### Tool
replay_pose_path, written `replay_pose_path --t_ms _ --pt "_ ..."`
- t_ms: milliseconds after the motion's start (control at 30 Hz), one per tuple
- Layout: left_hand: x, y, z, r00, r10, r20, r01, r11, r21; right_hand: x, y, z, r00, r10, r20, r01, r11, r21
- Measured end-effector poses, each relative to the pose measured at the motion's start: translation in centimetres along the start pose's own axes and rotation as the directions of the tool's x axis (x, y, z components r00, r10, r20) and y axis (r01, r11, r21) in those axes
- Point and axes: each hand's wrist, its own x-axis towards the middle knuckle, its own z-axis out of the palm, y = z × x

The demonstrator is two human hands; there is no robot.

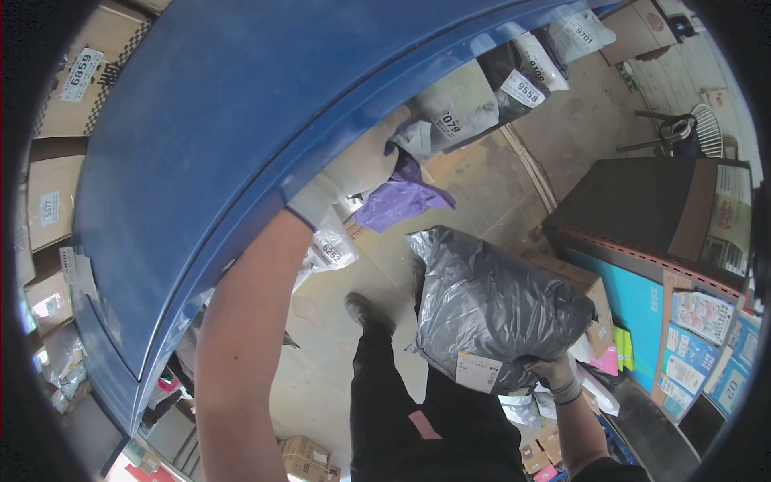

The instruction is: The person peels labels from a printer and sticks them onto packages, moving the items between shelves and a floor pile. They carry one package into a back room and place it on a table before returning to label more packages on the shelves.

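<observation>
A large black plastic mailer bag (498,309) with a white label hangs in front of my legs. My gloved right hand (556,377) is closed on its lower right corner. My gloved left hand (357,170) reaches under the edge of a blue panel, in among the parcels on a shelf. Its fingers are partly hidden there, so their grip does not show. Just beside that hand hangs a purple plastic bag (401,197). A grey-white parcel marked 7079 (456,108) lies beyond the fingertips, and a white parcel marked 6252 (331,251) sits below the wrist.
The blue panel (201,88) spans the upper left. Further parcels, including a black one labelled 9558 (518,88), line the shelf. Boxes (56,197) are stacked at far left. A dark cabinet (634,201) and a folding chair (691,132) stand at right; cardboard boxes (305,458) lie below.
</observation>
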Motion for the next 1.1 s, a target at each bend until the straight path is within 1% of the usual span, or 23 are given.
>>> replay_pose_path --t_ms 67,100,133,167,200,267,300,333,367,400,467,500,567,600,667,700,767,800,867,900,1000,1100 --pt "0.5 2.1 -1.4 0.99 -0.142 -0.007 0.139 0.979 -0.147 0.2 -0.2 0.0 1.0 0.011 -0.017 -0.011 1.0 0.008" --pt "0.9 3.5 -2.5 0.985 -0.172 -0.006 0.168 0.968 -0.186 0.3 -0.1 -0.2 1.0 0.012 -0.027 -0.012 1.0 0.01" --pt "1.5 5.3 -4.1 0.967 -0.22 0.128 0.243 0.948 -0.207 0.2 0.3 -0.3 0.999 0.014 -0.043 -0.014 1.0 0.004" --pt "2.0 7.0 -5.6 0.93 -0.26 0.26 0.318 0.923 -0.214 0.3 0.7 -0.5 0.998 0.014 -0.058 -0.014 1.0 -0.002" --pt "2.6 8.1 -6.4 0.905 -0.275 0.325 0.353 0.911 -0.213 0.4 0.6 -0.4 0.998 0.013 -0.067 -0.013 1.0 -0.005" --pt "4.0 9.2 -6.5 0.947 -0.11 0.301 0.169 0.97 -0.178 0.6 -0.1 0.5 0.995 0.03 -0.096 -0.027 0.999 0.03" --pt "4.8 9.8 -6.3 0.953 -0.064 0.296 0.119 0.978 -0.169 0.6 -0.4 0.9 0.994 0.034 -0.105 -0.03 0.999 0.039" --pt "5.6 10.5 -6.0 0.948 -0.047 0.315 0.047 0.999 0.007 0.6 -0.5 1.1 0.988 0.067 -0.138 -0.062 0.997 0.035" --pt "6.5 11.1 -5.7 0.94 -0.033 0.338 -0.03 0.983 0.181 0.5 -0.5 1.3 0.98 0.102 -0.172 -0.097 0.995 0.032" --pt "7.2 11.5 -5.4 0.936 -0.026 0.351 -0.073 0.962 0.264 0.6 -0.6 1.4 0.975 0.119 -0.19 -0.115 0.993 0.033" --pt "8.5 11.8 -4.8 0.891 -0.087 0.446 -0.115 0.906 0.407 0.9 -0.6 1.5 0.98 0.08 -0.184 -0.085 0.996 -0.018" --pt "9.0 11.8 -4.7 0.879 -0.101 0.466 -0.133 0.887 0.442 1.2 -0.8 1.5 0.98 0.068 -0.185 -0.074 0.997 -0.028" --pt "9.3 11.4 -4.8 0.894 -0.05 0.444 -0.114 0.936 0.333 1.9 -1.4 1.4 0.984 -0.023 -0.176 -0.004 0.989 -0.151" --pt "9.1 11.0 -4.6 0.895 -0.031 0.444 -0.117 0.946 0.303 2.3 -2.2 1.6 0.983 -0.042 -0.179 0.01 0.984 -0.175" --pt "8.1 9.5 -3.9 0.956 0.057 0.288 -0.131 0.962 0.242 3.4 -4.8 2.3 0.975 -0.098 -0.199 0.041 0.961 -0.274" --pt "7.3 8.8 -3.5 0.963 0.087 0.255 -0.146 0.964 0.224 4.1 -5.7 2.4 0.971 -0.108 -0.212 0.044 0.956 -0.29" --pt "5.4 7.2 -3.1 0.981 0.145 0.133 -0.173 0.955 0.239 5.5 -6.7 1.8 0.982 -0.084 -0.166 0.018 0.931 -0.365" --pt "4.6 6.6 -3.3 0.981 0.163 0.104 -0.184 0.952 0.244 6.2 -7.7 2.0 0.984 -0.079 -0.157 0.013 0.925 -0.379" --pt "3.1 6.2 -4.1 0.991 0.033 0.127 -0.057 0.98 0.192 7.3 -10.9 3.1 0.96 -0.014 -0.28 -0.124 0.875 -0.468" --pt "2.4 5.8 -4.5 0.991 -0.002 0.133 -0.022 0.984 0.177 8.0 -12.6 3.7 0.95 0.001 -0.311 -0.161 0.857 -0.49" --pt "1.0 4.8 -5.0 0.982 -0.081 0.171 0.032 0.962 0.273 10.4 -17.2 5.4 0.954 -0.06 -0.293 -0.138 0.782 -0.608" --pt "0.8 5.1 -4.8 0.988 -0.055 0.143 -0.001 0.931 0.366 14.0 -20.4 7.1 0.97 -0.147 -0.194 -0.039 0.693 -0.72"
